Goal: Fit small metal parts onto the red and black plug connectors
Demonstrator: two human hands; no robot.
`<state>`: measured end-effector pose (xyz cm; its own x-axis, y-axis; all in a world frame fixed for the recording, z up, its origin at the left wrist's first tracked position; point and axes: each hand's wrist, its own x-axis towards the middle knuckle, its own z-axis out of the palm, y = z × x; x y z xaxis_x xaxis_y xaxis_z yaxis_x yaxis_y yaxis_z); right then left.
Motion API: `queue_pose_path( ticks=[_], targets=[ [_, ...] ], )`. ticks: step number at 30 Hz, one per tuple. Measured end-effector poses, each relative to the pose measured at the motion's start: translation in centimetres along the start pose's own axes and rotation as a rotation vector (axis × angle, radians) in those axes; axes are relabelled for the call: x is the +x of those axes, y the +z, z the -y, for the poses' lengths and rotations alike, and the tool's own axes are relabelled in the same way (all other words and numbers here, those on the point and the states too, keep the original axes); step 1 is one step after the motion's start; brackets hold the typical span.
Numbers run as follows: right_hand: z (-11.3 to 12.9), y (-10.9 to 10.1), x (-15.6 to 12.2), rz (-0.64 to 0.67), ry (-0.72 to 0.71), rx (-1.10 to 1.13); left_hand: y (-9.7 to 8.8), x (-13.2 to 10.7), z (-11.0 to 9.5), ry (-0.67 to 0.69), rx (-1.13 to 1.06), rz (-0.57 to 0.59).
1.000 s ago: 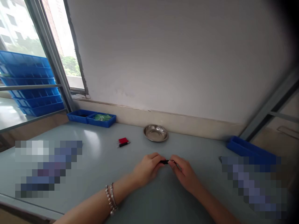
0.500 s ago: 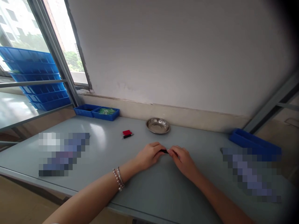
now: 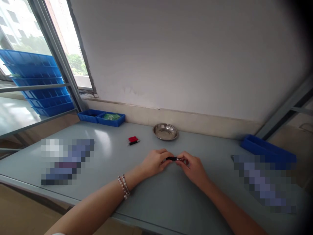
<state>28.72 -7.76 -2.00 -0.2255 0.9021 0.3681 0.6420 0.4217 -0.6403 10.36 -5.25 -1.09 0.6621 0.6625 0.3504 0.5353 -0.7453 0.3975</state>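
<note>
A short black pen-like piece [image 3: 171,158] with a silvery end is held level above the grey table, between my two hands. My left hand [image 3: 156,163], with bracelets on its wrist, pinches the black part. On the silvery end the fingertips of my right hand [image 3: 192,164] are closed. How far the piece runs on inside the fingers is hidden. Farther left on the table lie red pen-like pieces [image 3: 132,138] beside a black one with silvery ends [image 3: 133,143]. Beyond my hands, near the wall, stands a round steel dish [image 3: 165,132].
Two small blue bins [image 3: 111,121] stand at the back left, one with green wrapping inside. Another blue bin [image 3: 269,151] is at the right. Blurred patches cover flat items [image 3: 69,161] on both sides. Stacked blue crates [image 3: 51,85] rest on the left shelf.
My right fingers have shifted slightly and opened a view of the silvery end. More of the black piece shows between my hands. My left hand has barely moved.
</note>
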Motion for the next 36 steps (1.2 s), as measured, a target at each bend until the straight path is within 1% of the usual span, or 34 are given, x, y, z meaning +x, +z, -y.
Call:
queue_pose_path(
  ticks=[6, 9, 14, 19, 26, 30, 33, 36],
  targets=[
    [0.8, -0.1, -0.1, -0.014, 0.009, 0.148, 0.4, 0.0, 0.3, 0.003, -0.056, -0.049],
    [0.9, -0.1, -0.1, -0.002, 0.036, 0.216, 0.4, 0.0, 0.3, 0.008, -0.063, -0.04],
    [0.5, 0.1, -0.2, 0.006, 0.05, 0.239, 0.5, 0.0, 0.3, -0.001, -0.063, -0.037],
    [0.3, 0.2, -0.2, -0.003, 0.094, 0.29, 0.4, 0.0, 0.3, -0.009, -0.066, -0.036],
    [0.3, -0.2, -0.2, 0.005, 0.065, 0.223, -0.2, 0.2, 0.0, 0.041, -0.042, 0.018],
    [0.1, -0.7, 0.2, 0.058, 0.107, 0.296, -0.2, 0.2, -0.1, 0.04, -0.045, 0.028],
    [-0.1, -0.8, 0.5, 0.119, 0.139, 0.364, -0.1, 0.3, 0.0, 0.013, -0.077, 0.055],
    [-0.3, -0.5, 0.6, 0.119, 0.104, 0.271, -0.1, 0.4, 0.2, -0.058, -0.213, 0.13]
  ],
)
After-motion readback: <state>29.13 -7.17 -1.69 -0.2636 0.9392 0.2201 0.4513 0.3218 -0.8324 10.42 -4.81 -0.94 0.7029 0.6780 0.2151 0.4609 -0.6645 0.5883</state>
